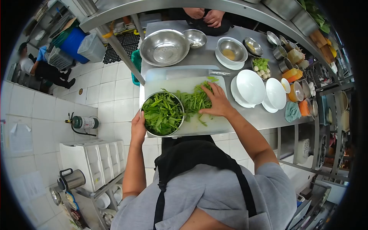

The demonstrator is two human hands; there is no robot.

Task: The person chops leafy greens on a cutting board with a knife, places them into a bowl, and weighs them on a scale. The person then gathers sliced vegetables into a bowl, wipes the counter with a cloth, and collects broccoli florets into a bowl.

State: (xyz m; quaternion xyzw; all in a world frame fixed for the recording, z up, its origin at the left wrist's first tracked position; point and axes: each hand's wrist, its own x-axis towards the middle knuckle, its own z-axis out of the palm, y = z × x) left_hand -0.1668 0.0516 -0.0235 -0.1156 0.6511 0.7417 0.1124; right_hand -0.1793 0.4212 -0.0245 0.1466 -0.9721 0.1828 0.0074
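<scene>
My left hand (138, 124) grips the rim and side of a round metal bowl (181, 122) at the front left corner of the white cutting board (214, 126). Chopped leafy greens (163, 113) fill the bowl to its brim. Beside it lies a loose pile of cut greens (193, 101) on the board, touching the bowl's right side. My right hand (217, 100) rests against the right edge of this pile, thumb and fingers spread apart around it. A knife (219, 72) lies along the board's far side, and a few cut stems are scattered near it.
A perforated metal colander (165, 57) and a small metal bowl (195, 38) stand behind the board. White bowls (251, 86) and several sauce containers (295, 92) line the right. Across the counter are another person's hands (212, 17). A metal shelf post (120, 53) rises at the left.
</scene>
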